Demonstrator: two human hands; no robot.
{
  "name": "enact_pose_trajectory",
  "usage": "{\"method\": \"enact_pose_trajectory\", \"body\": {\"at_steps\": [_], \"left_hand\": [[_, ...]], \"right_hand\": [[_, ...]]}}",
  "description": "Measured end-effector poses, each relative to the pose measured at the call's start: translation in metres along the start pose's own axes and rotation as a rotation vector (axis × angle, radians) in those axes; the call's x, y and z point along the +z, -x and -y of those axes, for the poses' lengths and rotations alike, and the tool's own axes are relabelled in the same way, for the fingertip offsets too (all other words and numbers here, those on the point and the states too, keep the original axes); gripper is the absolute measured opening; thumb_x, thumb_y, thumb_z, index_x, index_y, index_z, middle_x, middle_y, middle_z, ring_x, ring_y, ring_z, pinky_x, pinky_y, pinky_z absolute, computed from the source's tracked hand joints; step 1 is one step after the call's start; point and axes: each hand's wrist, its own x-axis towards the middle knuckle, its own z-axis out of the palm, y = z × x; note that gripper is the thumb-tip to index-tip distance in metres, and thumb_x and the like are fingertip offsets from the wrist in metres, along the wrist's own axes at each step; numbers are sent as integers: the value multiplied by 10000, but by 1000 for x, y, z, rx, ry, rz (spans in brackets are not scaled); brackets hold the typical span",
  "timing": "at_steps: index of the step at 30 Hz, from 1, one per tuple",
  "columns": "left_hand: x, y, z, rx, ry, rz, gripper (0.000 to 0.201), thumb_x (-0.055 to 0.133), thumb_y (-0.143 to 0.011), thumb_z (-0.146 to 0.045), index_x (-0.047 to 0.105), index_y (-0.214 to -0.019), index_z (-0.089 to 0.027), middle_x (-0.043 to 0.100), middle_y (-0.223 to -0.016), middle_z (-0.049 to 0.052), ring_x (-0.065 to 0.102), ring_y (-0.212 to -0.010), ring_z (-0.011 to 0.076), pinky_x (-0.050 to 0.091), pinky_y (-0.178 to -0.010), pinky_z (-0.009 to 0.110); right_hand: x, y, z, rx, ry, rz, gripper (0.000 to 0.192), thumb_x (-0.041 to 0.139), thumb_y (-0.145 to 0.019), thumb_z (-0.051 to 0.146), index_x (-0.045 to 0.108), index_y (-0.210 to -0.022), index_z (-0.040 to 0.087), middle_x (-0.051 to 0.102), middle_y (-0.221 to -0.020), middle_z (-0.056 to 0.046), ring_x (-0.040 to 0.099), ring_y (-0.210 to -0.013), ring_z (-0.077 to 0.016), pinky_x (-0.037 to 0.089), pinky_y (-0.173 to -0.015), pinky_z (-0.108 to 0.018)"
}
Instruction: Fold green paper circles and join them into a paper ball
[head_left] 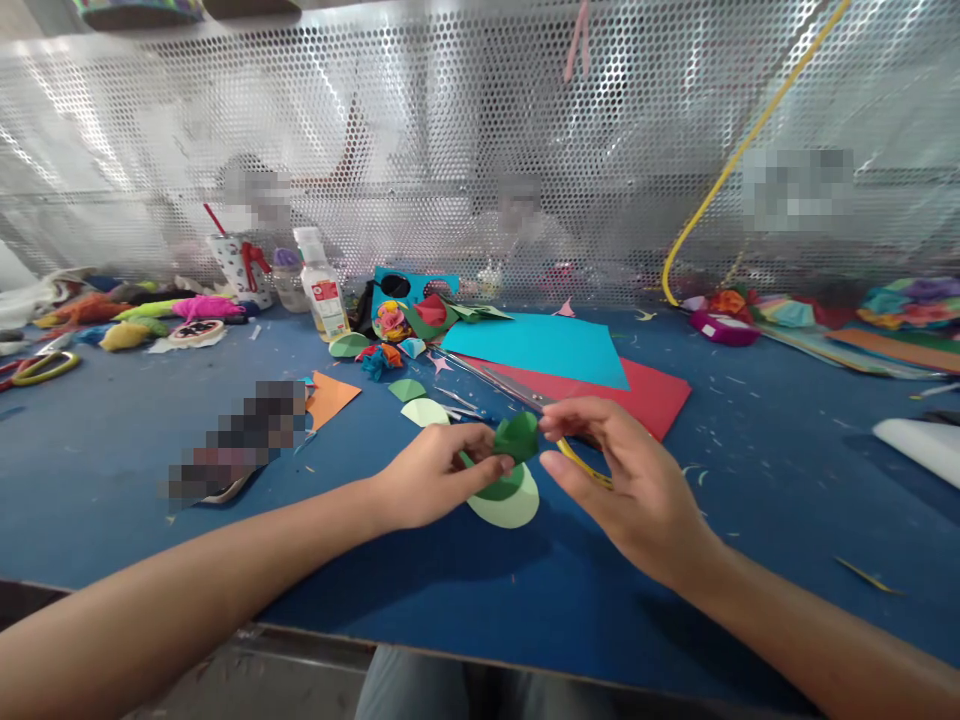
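Two bare hands meet over the middle of the blue worktop [750, 450], whose near edge runs across at six o'clock just under the forearms. The left hand [427, 480] has its grip closed, thumb and fingertips pinching the folded dark green paper piece [517, 436], which sits lifted just above the surface. The right hand [626, 480] pinches the same piece from the three o'clock side, grip closed on it with thumb and forefinger. Directly beneath lie two flat rounded cut-outs, a dark green one on a pale green paper disc [514, 508]. Yellow-handled scissors [525, 400] lie partly under the right hand, blades pointing toward eleven o'clock. Bare blue surface, flecked with paper slivers, stays open at four and eight o'clock. Further off at twelve o'clock, a smooth cyan sheet [540, 350] overlaps a red sheet [652, 395]. At ten o'clock stand a glue bottle [321, 285] and a patterned cup [240, 265]; small paper flowers [391, 322] cluster beside them. Beyond, a perforated metal screen [450, 130] closes off the far edge, with a yellow tube [735, 160] curving up it at one o'clock.
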Motion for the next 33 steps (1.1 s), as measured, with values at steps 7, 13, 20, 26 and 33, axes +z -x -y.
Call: {"method": "enact_pose_trajectory", "body": {"at_steps": [7, 13, 20, 26, 33], "left_hand": [[0, 0, 0, -15, -35, -39, 272, 433, -830, -380, 529, -718, -151, 552, -647, -3, 475, -554, 96, 378, -510, 200], [-1, 0, 0, 6, -36, -33, 263, 431, -834, -368, 543, -741, -149, 566, -667, 4, 499, -582, 103, 386, -526, 203], [1, -2, 3, -26, 95, -77, 258, 513, -789, -391, 579, -850, -150, 592, -710, 18, 537, -615, 117, 405, -518, 206], [1, -2, 2, -15, 127, -119, 270, 550, -768, -388, 592, -904, -158, 602, -730, 23, 553, -625, 120, 415, -514, 206], [1, -3, 4, -29, 107, -161, 318, 557, -763, -417, 578, -965, -173, 576, -695, 7, 516, -564, 102, 399, -498, 207]], "right_hand": [[7, -8, -19, 109, -62, 113, 264, 560, -788, 313, 505, -1030, 223, 597, -930, -43, 586, -833, -169, 489, -755, -327], [8, -6, -17, 105, -156, 114, 264, 592, -769, 281, 503, -1011, 223, 613, -887, -37, 603, -818, -167, 508, -712, -306], [11, -9, -17, 158, -191, 42, 259, 645, -716, 281, 469, -896, 219, 613, -796, -11, 601, -741, -152, 497, -654, -279], [11, -8, -15, 156, -176, 38, 241, 652, -707, 285, 446, -814, 221, 567, -733, 13, 570, -665, -133, 482, -612, -265], [11, -6, -17, 124, -186, 39, 248, 662, -705, 284, 462, -839, 222, 550, -768, 5, 566, -696, -133, 477, -623, -263]]}}
